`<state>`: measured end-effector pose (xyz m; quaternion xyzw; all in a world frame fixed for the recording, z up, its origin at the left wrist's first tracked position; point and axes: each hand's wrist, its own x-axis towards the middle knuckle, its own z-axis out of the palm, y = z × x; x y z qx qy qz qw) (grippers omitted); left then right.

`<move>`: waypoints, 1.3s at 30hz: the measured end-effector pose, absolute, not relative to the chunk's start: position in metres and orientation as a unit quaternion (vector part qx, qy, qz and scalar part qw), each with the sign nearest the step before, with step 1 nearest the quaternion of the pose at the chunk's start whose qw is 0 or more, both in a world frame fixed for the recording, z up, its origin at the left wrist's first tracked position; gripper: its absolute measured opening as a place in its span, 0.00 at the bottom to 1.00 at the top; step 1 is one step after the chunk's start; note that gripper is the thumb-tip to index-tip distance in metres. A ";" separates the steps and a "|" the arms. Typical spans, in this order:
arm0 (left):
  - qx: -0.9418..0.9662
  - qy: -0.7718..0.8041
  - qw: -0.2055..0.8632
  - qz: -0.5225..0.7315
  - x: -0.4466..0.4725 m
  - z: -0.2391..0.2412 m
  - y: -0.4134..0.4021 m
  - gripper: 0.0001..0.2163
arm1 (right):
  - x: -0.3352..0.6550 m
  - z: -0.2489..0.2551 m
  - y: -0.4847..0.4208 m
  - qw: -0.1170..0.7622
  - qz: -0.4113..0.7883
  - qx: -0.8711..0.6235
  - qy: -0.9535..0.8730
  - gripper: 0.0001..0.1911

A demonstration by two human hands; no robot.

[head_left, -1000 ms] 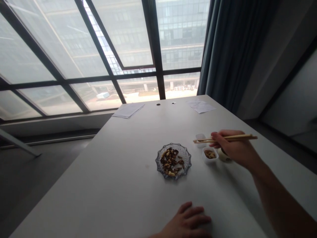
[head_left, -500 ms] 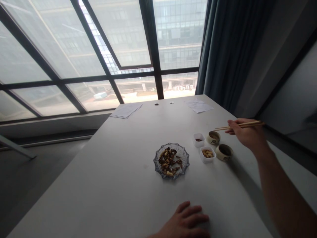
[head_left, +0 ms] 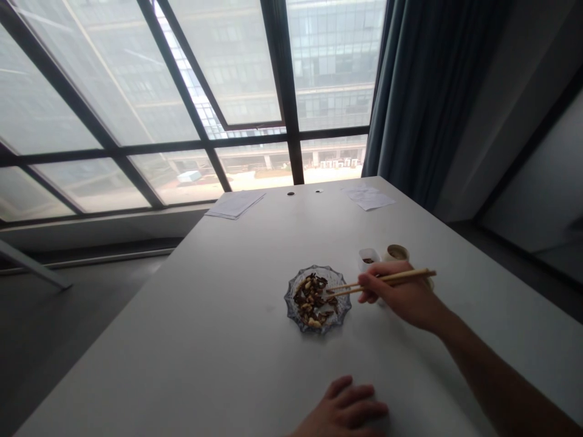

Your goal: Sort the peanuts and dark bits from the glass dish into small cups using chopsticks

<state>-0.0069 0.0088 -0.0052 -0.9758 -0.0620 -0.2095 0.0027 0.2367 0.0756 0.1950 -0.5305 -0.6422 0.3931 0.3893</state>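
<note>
A glass dish [head_left: 295, 308] of mixed nuts and dark pieces sits mid-table. My right hand [head_left: 401, 297] is closed round a pair of wooden chopsticks [head_left: 387, 279], whose tips reach into the right side of the dish. The hand covers two of the small cups behind it. A small white square cup [head_left: 368, 256] and a round beige cup [head_left: 397, 252] show just beyond the hand. My left hand [head_left: 344, 409] lies flat on the white table [head_left: 218, 340] near its front edge, fingers spread, holding nothing.
Sheets of paper lie at the far left [head_left: 235, 204] and far right [head_left: 371, 198] of the table. Two small holes [head_left: 304, 192] mark the far edge. A big window stands behind, and a dark curtain [head_left: 423, 91] hangs at the right.
My right hand has swung from beside the far cups down and left, bringing the chopstick tips into the dish. The left hand has stayed put.
</note>
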 end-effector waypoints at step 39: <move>-0.967 -0.066 -0.005 -0.248 -0.004 -0.008 0.008 0.11 | 0.317 0.228 0.057 0.416 0.192 -0.690 -0.560 0.18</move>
